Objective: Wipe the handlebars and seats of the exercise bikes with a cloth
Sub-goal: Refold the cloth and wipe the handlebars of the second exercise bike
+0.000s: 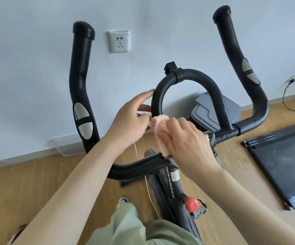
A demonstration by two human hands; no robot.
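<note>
Pale wall [28, 50] and wooden floor [37, 177] back the bike's handlebars [80, 71] and their central loop [205, 82]. With the forearm stretched forward, the left hand [130, 119] holds nothing, its nearly straight fingertips touching the loop's left outer edge. The right hand [187, 142], knuckles up, curls over the pink cloth [161, 128], pressing it against the loop's lower left foot.
</note>
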